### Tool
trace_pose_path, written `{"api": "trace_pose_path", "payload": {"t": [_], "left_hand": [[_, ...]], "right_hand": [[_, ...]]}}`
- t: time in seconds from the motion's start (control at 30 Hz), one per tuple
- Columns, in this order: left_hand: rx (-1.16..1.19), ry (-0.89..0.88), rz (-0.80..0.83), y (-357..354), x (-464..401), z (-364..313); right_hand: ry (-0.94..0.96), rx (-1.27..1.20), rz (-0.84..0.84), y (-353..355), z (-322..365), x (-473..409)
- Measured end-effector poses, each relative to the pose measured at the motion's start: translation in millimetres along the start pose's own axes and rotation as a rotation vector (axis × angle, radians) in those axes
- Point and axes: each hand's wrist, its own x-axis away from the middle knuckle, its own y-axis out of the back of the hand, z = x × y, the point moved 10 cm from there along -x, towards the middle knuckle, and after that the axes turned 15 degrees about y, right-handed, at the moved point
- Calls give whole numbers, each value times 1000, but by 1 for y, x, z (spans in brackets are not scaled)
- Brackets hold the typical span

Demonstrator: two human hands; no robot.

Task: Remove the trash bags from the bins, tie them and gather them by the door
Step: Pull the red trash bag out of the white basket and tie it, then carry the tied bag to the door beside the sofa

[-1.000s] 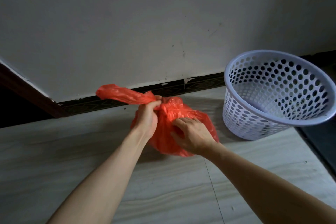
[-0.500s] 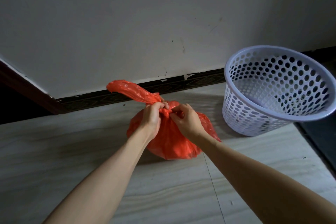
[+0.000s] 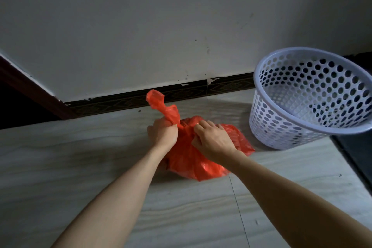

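Hands meet over an orange trash bag (image 3: 198, 164) that sits on the pale tiled floor (image 3: 80, 167), near the dark baseboard (image 3: 227, 86) at the foot of the wall. The left hand (image 3: 163, 133) is fisted, fingers clamped together round a twisted tail of plastic sticking up above it. The right hand (image 3: 213, 140) has its fingers curled and pinched into the gathered neck just beside it. A white perforated bin (image 3: 285, 127) stands well to the right on the floor, bagless.

Looks like a home, folks: pale tiled floor (image 3: 80, 167), scuffed painted wall (image 3: 141, 26) with patterned dark skirting (image 3: 227, 86), perforated plastic wastebasket (image 3: 298, 119) nearby
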Motion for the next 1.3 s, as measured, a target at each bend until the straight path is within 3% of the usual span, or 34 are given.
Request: {"api": "trace_pose_path", "payload": {"t": [0.13,0.23,0.43,0.6,0.63,0.73,0.87,0.93,1.03,1.3], "left_hand": [[-213,65,19,-9,-18,23],[-179,161,63,-10,-22,43],[277,477,305,3,-8,73],[700,801,746,95,48,70],[785,880,775,124,62,75],[984,954,627,210,91,91],[763,791,287,366,127,105],[574,653,185,432,143,99],[412,595,88,559,178,126],[442,676,-273,802,225,262]], "right_hand": [[112,41,130,-14,19,0],[83,-113,169,-24,27,9],[55,-271,186,-14,49,15],[-27,-293,292,61,87,-10],[-49,-283,307,83,100,-19],[-107,-257,362,153,148,-45],[-86,-215,402,255,229,-94],[-37,-190,422,296,269,-114],[52,-174,460,358,368,-159],[277,-316,446,399,632,-273]]}}
